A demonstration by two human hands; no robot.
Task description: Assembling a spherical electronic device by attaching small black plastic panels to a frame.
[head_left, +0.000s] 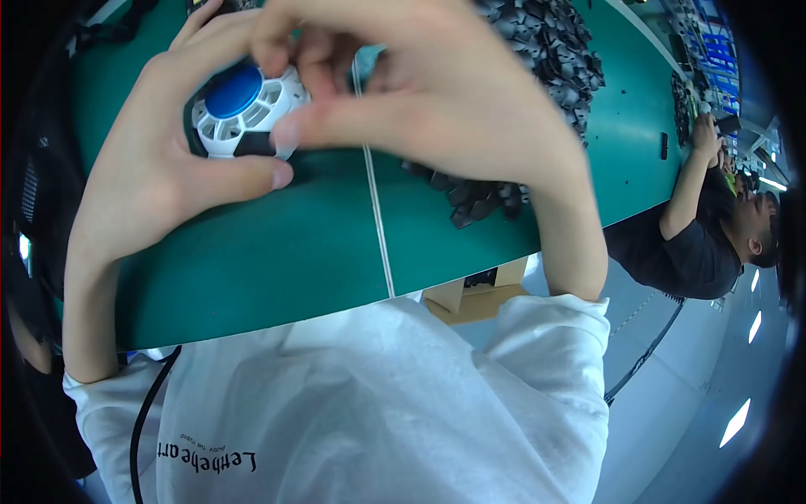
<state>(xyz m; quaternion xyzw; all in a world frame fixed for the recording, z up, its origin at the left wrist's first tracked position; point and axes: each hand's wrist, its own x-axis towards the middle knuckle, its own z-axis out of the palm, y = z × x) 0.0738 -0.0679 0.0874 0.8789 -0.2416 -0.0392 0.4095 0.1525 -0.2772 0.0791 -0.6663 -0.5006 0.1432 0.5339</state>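
Observation:
A round white plastic part [266, 113] with spoke-like openings and a blue disc [234, 92] in its middle is held above the table at the upper left. My left hand [151, 168] wraps round its left side, with the thumb along the near edge. From the right, my right hand [453, 109] grips the rim between thumb and bent fingers. Close to my right thumb tip, a black piece [254, 144] sits on the near side of the white part. My fingers hide its far right side.
A heap of small black plastic pieces [554, 63] covers the green table [277, 252] to the right, some under my right wrist. A pale double line [378, 218] crosses the tabletop. Below the edge stands a cardboard box [474, 304]. Another person [701, 227] works at the far right.

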